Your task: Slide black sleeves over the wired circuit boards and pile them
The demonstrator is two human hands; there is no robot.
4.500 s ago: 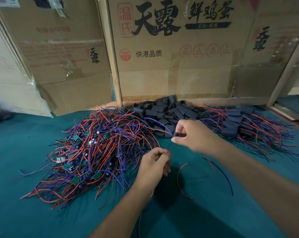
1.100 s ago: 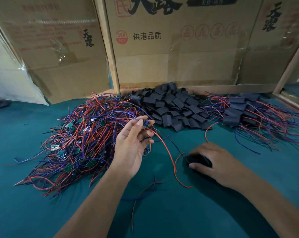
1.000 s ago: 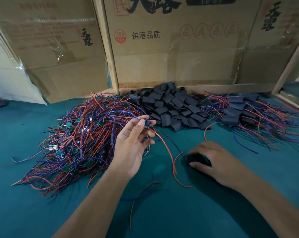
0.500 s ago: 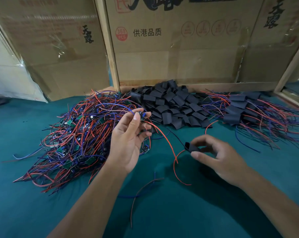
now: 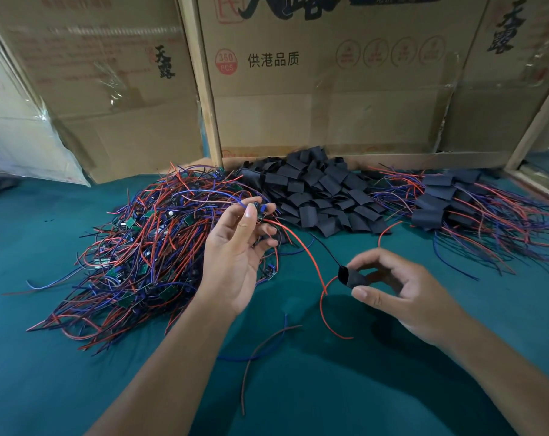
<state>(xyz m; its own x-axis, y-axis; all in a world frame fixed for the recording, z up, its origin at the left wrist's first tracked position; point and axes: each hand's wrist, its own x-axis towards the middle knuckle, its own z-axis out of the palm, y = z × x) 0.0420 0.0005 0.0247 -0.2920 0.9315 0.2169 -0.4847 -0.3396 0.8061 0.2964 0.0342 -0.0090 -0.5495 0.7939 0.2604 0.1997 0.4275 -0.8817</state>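
My left hand (image 5: 235, 256) is raised palm-up and pinches a small wired circuit board (image 5: 259, 211) at its fingertips; the board's red wire (image 5: 311, 262) and a thin dark wire trail down to the right. My right hand (image 5: 402, 291) pinches one black sleeve (image 5: 350, 276) between thumb and fingers, its open end facing left, close to the wire ends. A tangled heap of wired boards (image 5: 147, 247) lies at the left. Loose black sleeves (image 5: 317, 193) are heaped at the back centre. Sleeved boards (image 5: 449, 199) are piled at the right.
The work surface is a green cloth (image 5: 330, 388). Cardboard boxes (image 5: 314, 89) stand as a wall right behind the piles. A loose blue and brown wire pair (image 5: 260, 347) lies on the cloth between my forearms. A wooden frame edge (image 5: 537, 180) runs at the far right.
My right hand has lifted the black sleeve off the cloth and holds it open near the wire ends. My left hand keeps holding the board up, almost unmoved.
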